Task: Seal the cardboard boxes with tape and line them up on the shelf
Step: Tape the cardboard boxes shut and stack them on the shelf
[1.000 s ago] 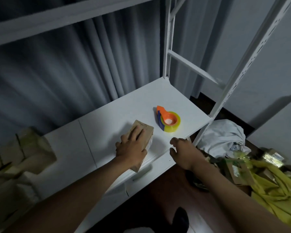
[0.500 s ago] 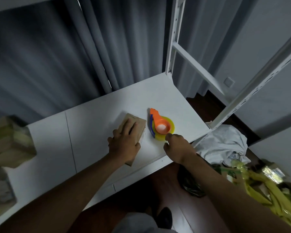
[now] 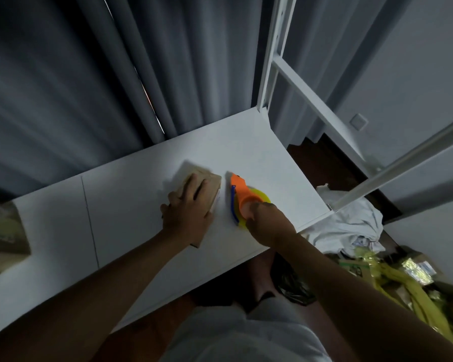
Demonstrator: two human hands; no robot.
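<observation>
Hands worked a white shelf [image 3: 131, 205] by the curtain [image 3: 89, 87]. The left hand [image 3: 187, 214] lay flat, fingers spread, on a small cardboard box [image 3: 209, 185] at the shelf's middle. The right hand [image 3: 268, 224], short of the tape half a second before, had reached the orange tape dispenser [image 3: 242, 195] at the box's three o'clock and curled round its rear. Taping, it seemed, could start, since the box showed no strip yet. The box's long axis ran from seven to one o'clock. The dispenser's nose pointed toward eleven o'clock. More boxes [image 3: 3, 231], blurred, sat at nine o'clock.
</observation>
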